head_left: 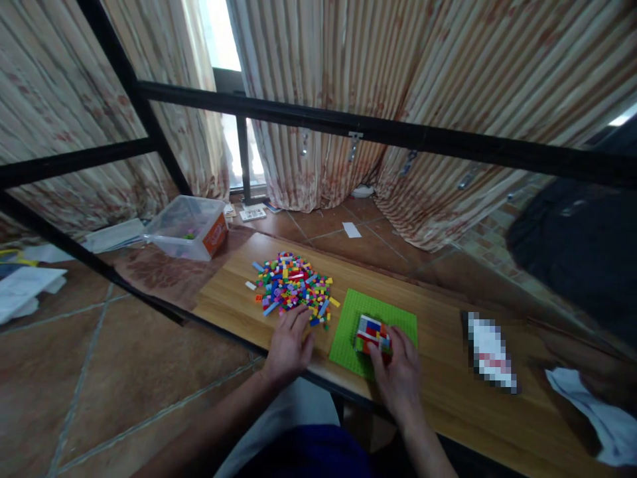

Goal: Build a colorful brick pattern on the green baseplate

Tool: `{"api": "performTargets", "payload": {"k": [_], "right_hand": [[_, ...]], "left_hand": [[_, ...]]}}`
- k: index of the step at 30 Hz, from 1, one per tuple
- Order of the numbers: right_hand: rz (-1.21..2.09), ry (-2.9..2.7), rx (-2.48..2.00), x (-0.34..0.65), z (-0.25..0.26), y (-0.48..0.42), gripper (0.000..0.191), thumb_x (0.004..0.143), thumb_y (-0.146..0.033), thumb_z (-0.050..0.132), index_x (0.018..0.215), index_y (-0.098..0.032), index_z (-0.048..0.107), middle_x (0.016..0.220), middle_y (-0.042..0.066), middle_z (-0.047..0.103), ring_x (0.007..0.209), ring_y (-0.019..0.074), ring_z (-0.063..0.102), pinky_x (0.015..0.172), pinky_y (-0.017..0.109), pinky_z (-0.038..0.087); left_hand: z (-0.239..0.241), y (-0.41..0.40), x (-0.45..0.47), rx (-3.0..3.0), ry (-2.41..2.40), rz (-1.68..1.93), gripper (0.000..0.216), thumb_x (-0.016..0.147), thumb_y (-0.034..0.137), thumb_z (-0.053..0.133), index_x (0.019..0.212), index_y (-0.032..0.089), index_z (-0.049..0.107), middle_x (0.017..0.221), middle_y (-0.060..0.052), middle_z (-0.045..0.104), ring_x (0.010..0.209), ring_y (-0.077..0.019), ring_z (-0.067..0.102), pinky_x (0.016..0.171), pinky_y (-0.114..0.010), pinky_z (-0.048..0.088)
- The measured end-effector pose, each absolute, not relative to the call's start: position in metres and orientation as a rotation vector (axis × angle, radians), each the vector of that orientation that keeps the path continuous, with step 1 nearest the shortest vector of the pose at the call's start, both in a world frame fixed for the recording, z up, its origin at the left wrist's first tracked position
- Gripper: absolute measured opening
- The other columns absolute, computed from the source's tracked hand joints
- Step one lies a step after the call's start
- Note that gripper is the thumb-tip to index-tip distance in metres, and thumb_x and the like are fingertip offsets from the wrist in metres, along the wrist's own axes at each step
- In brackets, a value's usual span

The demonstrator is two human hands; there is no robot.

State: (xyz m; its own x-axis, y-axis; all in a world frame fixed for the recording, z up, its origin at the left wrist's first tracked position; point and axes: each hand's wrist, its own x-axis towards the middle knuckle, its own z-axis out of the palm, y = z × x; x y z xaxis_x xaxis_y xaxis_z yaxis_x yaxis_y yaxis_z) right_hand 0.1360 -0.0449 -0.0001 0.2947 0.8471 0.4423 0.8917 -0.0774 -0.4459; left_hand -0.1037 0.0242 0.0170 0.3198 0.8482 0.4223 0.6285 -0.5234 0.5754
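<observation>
A heap of small coloured bricks [293, 287] lies on the wooden table [448, 392]. My left hand [290, 345] rests at the heap's near edge, fingers stretched toward the bricks, nothing visibly held. To the right lies a green baseplate [351, 318] with a small block built of red, white, blue and yellow bricks [372, 330] on it. My right hand [398, 372] touches the near side of that block, its fingers curled against it.
A clear plastic box with an orange label [192, 226] stands at the table's far left. A blurred-out flat item [490, 352] lies to the right, white cloth [597, 411] beyond it. A black metal frame [348, 126] crosses in front of curtains.
</observation>
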Motion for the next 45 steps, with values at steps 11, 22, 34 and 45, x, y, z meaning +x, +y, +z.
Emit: {"api": "performTargets", "payload": {"k": [11, 22, 34, 45], "right_hand": [[-0.125, -1.625, -1.983, 0.131, -0.021, -0.053, 0.072, 0.086, -0.061, 0.045, 0.141, -0.015, 0.041, 0.144, 0.018, 0.043, 0.13, 0.0332, 0.041, 0.101, 0.052, 0.037], [-0.125, -1.613, -1.975, 0.131, -0.022, -0.054, 0.068, 0.086, -0.061, 0.045, 0.137, -0.016, 0.046, 0.144, 0.017, 0.044, 0.129, 0.0331, 0.042, 0.1, 0.053, 0.038], [-0.102, -1.583, -1.97, 0.13, -0.021, -0.054, 0.068, 0.085, -0.062, 0.047, 0.137, -0.018, 0.046, 0.144, 0.015, 0.044, 0.128, 0.0334, 0.043, 0.101, 0.053, 0.036], [-0.096, -1.573, -1.961, 0.128, -0.018, -0.054, 0.064, 0.086, -0.059, 0.049, 0.135, -0.018, 0.047, 0.143, 0.015, 0.045, 0.128, 0.032, 0.043, 0.101, 0.053, 0.036]], "left_hand": [[0.007, 0.056, -0.174, 2.096, 1.893, 0.937, 0.034, 0.082, 0.024, 0.055, 0.115, 0.016, 0.058, 0.103, -0.011, 0.064, 0.101, -0.0278, 0.059, 0.091, -0.044, 0.049], [-0.001, 0.067, -0.166, 2.095, 1.787, 0.993, 0.03, 0.083, 0.025, 0.055, 0.112, 0.016, 0.059, 0.094, -0.009, 0.067, 0.093, -0.0249, 0.062, 0.085, -0.041, 0.05], [0.022, 0.099, -0.16, 2.115, 1.821, 0.957, 0.031, 0.086, 0.036, 0.054, 0.107, 0.017, 0.066, 0.096, -0.01, 0.064, 0.09, -0.0235, 0.061, 0.082, -0.037, 0.049], [0.031, 0.11, -0.155, 1.934, 1.793, 0.986, 0.02, 0.081, 0.034, 0.057, 0.084, 0.016, 0.067, 0.082, -0.006, 0.064, 0.08, -0.0204, 0.059, 0.075, -0.033, 0.046]]}}
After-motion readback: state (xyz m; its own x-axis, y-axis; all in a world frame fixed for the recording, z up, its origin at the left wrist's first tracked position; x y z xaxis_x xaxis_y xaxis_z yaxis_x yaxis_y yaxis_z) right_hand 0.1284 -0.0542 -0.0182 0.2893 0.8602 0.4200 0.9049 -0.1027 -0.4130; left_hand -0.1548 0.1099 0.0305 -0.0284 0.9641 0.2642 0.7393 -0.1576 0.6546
